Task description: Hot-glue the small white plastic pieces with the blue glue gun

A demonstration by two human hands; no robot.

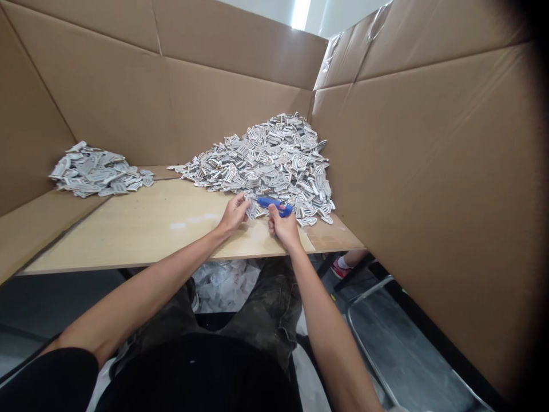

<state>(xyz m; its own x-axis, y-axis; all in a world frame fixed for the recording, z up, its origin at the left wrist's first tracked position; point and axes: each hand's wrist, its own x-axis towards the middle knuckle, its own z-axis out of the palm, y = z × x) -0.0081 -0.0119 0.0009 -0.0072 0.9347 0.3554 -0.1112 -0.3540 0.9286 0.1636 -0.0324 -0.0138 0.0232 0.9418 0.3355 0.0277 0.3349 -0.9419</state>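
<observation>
— What is on the counter (141,223)?
— A big pile of grey pieces (274,154), beyond the right hand (283,226), which grips a blue tool (270,202).
— And the left hand (234,214)?
— It pinches one small piece (251,211), near the tool.

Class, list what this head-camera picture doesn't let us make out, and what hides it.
All in the head view:
Blue tool: its grip, covered by the right hand.
Gray piece: fine details too small, partly covered by the left hand.
Large pile: inner pieces, buried under outer ones.
Another person's leg: upper part, behind the right cardboard wall.
</observation>
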